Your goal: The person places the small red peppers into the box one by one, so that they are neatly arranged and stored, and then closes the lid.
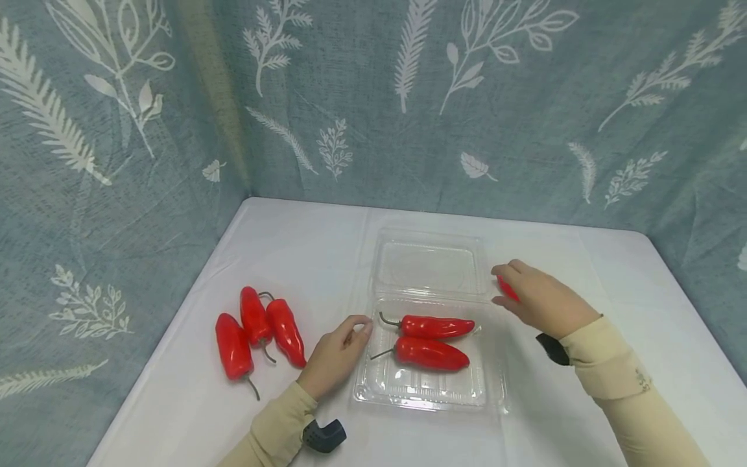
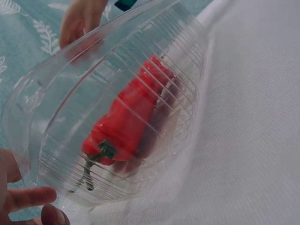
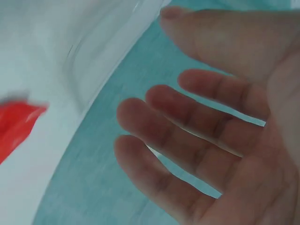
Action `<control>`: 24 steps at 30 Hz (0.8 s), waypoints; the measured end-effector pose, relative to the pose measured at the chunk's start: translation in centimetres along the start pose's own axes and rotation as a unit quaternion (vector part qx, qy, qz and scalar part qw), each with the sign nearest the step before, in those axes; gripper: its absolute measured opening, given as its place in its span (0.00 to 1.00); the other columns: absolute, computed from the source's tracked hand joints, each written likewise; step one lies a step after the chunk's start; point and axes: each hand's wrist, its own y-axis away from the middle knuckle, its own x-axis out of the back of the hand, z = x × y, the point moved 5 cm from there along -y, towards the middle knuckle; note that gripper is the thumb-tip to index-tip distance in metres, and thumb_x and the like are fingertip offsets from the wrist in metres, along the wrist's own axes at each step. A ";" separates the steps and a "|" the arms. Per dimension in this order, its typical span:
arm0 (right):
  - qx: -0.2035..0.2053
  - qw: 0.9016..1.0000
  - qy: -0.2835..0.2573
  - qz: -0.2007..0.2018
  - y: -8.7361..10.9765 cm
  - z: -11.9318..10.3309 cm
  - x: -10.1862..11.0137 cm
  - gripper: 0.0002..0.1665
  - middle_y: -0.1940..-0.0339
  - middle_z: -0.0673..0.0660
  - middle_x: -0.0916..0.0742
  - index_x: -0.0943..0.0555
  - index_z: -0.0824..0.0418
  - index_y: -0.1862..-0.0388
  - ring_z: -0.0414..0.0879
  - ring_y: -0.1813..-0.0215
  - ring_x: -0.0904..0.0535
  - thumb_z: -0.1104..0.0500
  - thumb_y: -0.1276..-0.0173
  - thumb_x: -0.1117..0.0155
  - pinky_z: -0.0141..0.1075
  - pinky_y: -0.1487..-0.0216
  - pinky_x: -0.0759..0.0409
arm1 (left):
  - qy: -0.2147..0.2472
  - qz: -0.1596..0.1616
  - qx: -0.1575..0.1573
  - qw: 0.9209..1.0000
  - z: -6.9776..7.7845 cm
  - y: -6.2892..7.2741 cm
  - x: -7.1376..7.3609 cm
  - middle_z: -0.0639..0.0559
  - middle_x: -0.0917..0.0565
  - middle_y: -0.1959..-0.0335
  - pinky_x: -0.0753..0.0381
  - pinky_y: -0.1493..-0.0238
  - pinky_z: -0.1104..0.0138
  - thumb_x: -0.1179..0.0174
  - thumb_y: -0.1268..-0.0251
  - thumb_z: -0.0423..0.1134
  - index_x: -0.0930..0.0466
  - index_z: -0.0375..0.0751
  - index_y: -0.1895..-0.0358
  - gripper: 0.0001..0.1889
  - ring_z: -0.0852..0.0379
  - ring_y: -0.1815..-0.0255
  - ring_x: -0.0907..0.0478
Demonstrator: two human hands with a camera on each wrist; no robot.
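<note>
Head view, right pepper (image 1: 508,289): right of the clear container (image 1: 420,393), partly hidden under the right hand (image 1: 545,301), the nearer one; its full long axis cannot be told.
Right fingers (image 3: 178,145): spread, holding nothing in the wrist view; red shows beyond the tips, apart.
Packed peppers (image 1: 432,353): two, lying left-right, stems left.
Left hand (image 1: 335,357): at the container's left rim; pinching or merely touching, unclear.

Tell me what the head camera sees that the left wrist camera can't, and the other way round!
Only the head view: three loose peppers beyond the left hand, and both sleeves.
Only the left wrist view: a close look through the side of the clear box.
Both: that box, red pepper inside it, and parts of both hands.
</note>
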 end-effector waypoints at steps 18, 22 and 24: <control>-0.134 0.988 0.004 -0.070 1.0 7.5 -4.2 0.33 0.53 0.71 0.21 0.27 0.75 0.44 0.64 0.52 0.25 0.59 0.44 0.28 0.56 0.49 0.23 | -0.002 -0.004 0.000 1.000 -0.1 0.0 -0.1 0.53 0.28 0.78 0.30 0.68 0.65 0.50 0.29 0.52 0.26 0.51 0.39 0.20 0.57 0.73 0.30; -0.138 0.988 0.002 -0.074 1.2 7.9 -4.9 0.33 0.53 0.71 0.21 0.28 0.75 0.43 0.62 0.53 0.24 0.61 0.44 0.28 0.55 0.50 0.23 | -0.002 0.000 0.002 1.000 -0.1 0.0 -0.1 0.53 0.30 0.79 0.31 0.69 0.65 0.50 0.29 0.52 0.26 0.51 0.39 0.20 0.57 0.74 0.32; -0.139 0.987 0.001 -0.076 1.2 8.2 -5.2 0.33 0.52 0.71 0.21 0.28 0.75 0.43 0.62 0.53 0.24 0.61 0.44 0.28 0.55 0.50 0.23 | -0.003 0.002 0.002 1.000 -0.1 0.0 -0.2 0.53 0.30 0.79 0.31 0.70 0.65 0.50 0.29 0.52 0.26 0.51 0.39 0.20 0.57 0.75 0.32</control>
